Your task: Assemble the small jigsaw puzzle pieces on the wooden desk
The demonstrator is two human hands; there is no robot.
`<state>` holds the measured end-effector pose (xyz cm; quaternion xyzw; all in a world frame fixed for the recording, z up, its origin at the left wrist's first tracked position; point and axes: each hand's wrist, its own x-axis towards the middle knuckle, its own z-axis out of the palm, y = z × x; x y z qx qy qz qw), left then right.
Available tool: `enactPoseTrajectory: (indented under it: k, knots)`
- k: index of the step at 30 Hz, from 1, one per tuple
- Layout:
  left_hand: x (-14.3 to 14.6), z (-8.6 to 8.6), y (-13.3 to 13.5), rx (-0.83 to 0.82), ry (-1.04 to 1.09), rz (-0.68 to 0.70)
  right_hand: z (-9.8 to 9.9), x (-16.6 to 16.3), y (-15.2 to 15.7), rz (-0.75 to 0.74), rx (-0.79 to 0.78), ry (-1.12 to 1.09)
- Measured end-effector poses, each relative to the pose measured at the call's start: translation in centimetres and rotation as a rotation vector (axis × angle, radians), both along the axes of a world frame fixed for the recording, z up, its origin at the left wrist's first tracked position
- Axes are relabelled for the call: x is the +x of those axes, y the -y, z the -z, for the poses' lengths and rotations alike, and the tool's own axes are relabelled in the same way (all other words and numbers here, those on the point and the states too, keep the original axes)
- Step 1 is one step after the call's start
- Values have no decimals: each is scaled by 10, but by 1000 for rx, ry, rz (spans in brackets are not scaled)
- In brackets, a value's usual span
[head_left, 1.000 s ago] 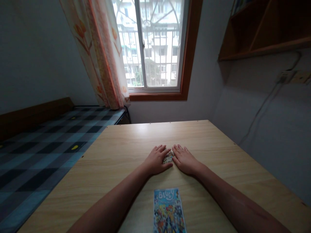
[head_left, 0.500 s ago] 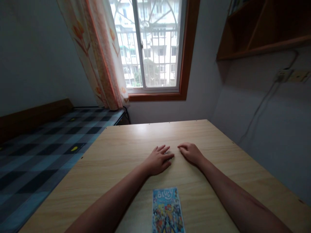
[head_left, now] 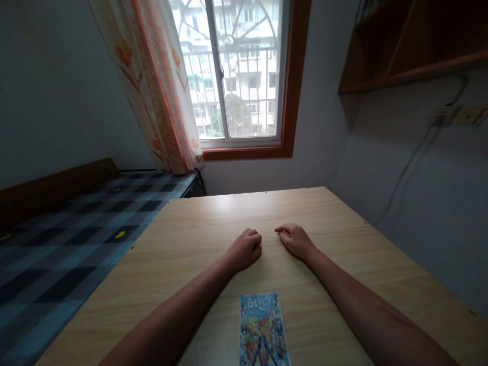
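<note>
On the wooden table (head_left: 343, 284), both hands rest knuckles-up: the left hand (head_left: 246, 249) has its fingers curled together into a loose fist, the right hand (head_left: 295, 239) likewise curled, a small gap between them. What they enclose cannot be told. A colourful card (head_left: 263, 330) lies nearer, between the forearms.

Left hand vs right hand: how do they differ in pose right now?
The left hand is curled into a loose fist, knuckles up; the right hand is half curled, fingertips pinched and pointing toward the left hand. The left hand lies nearer the card than the right hand. Both rest on the table, apart, not touching.
</note>
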<state>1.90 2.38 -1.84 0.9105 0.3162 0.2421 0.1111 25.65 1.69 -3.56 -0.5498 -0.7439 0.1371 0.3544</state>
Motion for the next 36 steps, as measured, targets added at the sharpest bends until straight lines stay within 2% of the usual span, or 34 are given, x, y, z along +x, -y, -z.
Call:
enactPoseTrajectory:
  k: [10, 16, 22, 26, 31, 33, 36]
  knots:
    - [-3, 2, -4, -49, 122, 4, 6, -5, -1, -85, 62, 89]
    - [-3, -2, 1, -72, 133, 6, -4, -15, 11, -283, -134, 342]
    - [-5, -8, 3, -121, 238, -4, -9, -25, 20, -321, -184, 346]
    - [-16, -4, -12, -161, 448, -165, -10, -28, 24, -331, -185, 332]
    - [-53, 7, -44, -50, 732, -512, -13, -37, 31, -374, -168, 329]
    - [-70, 10, -56, -60, 740, -663, -14, -43, 33, -382, -161, 320]
    - [-93, 12, -67, -95, 696, -728, -12, -51, 32, -396, -147, 302]
